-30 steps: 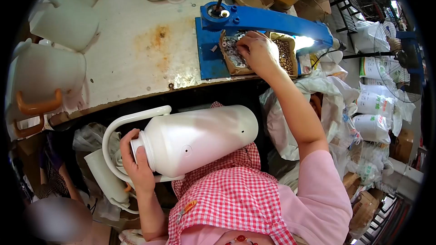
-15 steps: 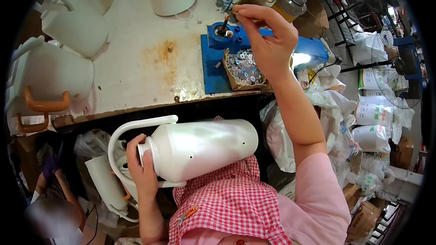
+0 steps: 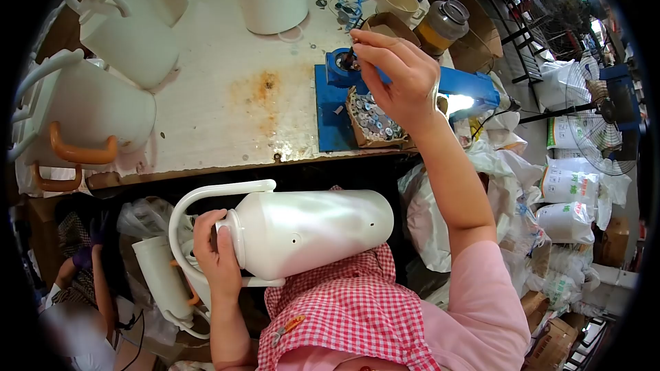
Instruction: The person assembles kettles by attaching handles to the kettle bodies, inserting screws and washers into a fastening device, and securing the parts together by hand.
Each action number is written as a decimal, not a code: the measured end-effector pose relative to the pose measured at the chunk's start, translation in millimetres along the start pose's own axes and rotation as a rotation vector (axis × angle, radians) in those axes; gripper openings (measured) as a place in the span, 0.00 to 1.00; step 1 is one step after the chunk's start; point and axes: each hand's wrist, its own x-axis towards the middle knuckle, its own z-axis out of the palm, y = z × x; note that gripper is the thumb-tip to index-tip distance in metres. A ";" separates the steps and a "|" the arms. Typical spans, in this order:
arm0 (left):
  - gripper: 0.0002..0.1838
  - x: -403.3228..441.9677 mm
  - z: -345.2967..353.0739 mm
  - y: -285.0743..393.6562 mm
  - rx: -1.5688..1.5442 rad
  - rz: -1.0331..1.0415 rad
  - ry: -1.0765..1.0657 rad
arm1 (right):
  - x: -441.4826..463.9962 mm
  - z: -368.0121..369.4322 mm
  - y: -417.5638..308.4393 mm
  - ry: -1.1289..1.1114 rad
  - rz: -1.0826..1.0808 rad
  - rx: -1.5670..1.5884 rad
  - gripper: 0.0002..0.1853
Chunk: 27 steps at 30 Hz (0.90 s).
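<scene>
Right hand (image 3: pixel 404 77), fingertips pinched together, at the top of the blue stand (image 3: pixel 330 130).
Below the stand, left hand (image 3: pixel 218 253) grips the white jug (image 3: pixel 323 227); likely placing something small, so aim carefully.

Holding the neck of a white jug (image 3: pixel 320 233) with the left hand (image 3: pixel 218 254), sideways over a checked apron (image 3: pixel 344 312). Reaching with the right hand (image 3: pixel 404 82) near the post (image 3: pixel 349 60) of a blue device (image 3: pixel 474 85), beside loose washers (image 3: pixel 375 122).

green lettering (image 3: pixel 572 219) on white sacks (image 3: pixel 550 222) at the right, too small and blurred to read
</scene>
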 end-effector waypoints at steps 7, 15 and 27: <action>0.14 -7.0 -95.1 9.5 -0.081 -0.134 0.414 | -63.0 -63.4 -50.1 -0.233 0.706 0.430 0.08; 0.19 82.2 -103.7 19.0 0.040 -0.008 0.390 | -20.1 -8.2 -100.9 -0.129 1.117 1.196 0.21; 0.16 194.9 96.0 82.1 -0.323 0.120 0.095 | -73.0 -89.7 35.5 0.282 1.172 0.748 0.29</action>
